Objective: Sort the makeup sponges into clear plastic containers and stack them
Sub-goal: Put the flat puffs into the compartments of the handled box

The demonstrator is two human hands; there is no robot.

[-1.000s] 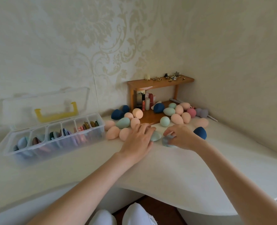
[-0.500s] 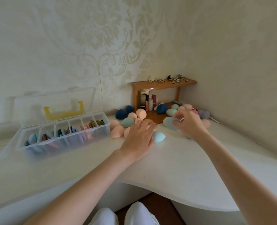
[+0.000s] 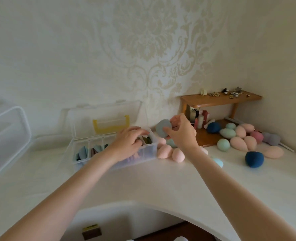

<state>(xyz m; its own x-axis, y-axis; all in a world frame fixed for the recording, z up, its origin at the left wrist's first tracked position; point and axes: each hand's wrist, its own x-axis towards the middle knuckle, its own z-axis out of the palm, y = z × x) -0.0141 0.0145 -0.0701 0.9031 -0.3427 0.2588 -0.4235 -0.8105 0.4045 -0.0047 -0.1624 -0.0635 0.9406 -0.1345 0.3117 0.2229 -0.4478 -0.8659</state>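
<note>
We see soft, even, dimmish daylight; no glare, only faint shadows on the desk (image 3: 161,185). Whole frame is slightly soft. Wide-angle bend bows the desk edge and stretches the forearms. The box (image 3: 8,141) at left is blurred.

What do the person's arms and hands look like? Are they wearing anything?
Both arms are bare, with no sleeves in view. The left hand and right hand wear no gloves, and no rings, watch or bracelet show. The fingers are slim, with short plain nails.
</note>
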